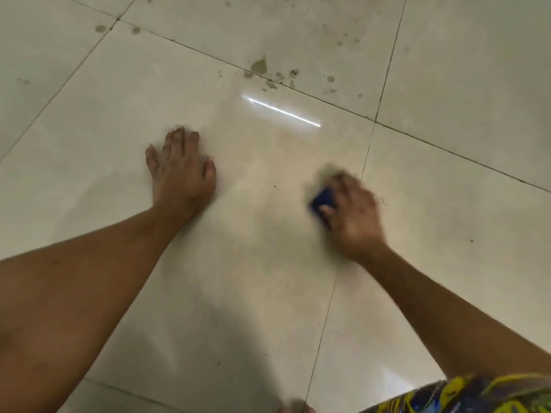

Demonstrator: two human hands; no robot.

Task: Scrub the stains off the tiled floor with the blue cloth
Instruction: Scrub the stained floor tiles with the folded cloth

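My right hand (353,214) presses a small dark blue cloth (321,201) onto the pale tiled floor (253,263); the hand is blurred and only the cloth's left edge shows from under the fingers. My left hand (180,171) lies flat on the same tile, fingers spread, holding nothing. Brownish stains (258,66) and several smaller spots (286,77) sit further away along a grout line, well beyond both hands. More spots (347,37) dot the far tile.
Dark grout lines (368,150) cross the floor. A bright light streak (281,111) reflects on the tile between the hands and the stains. Yellow and blue patterned clothing (465,394) shows at the bottom right, and a toe (295,408) at the bottom edge.
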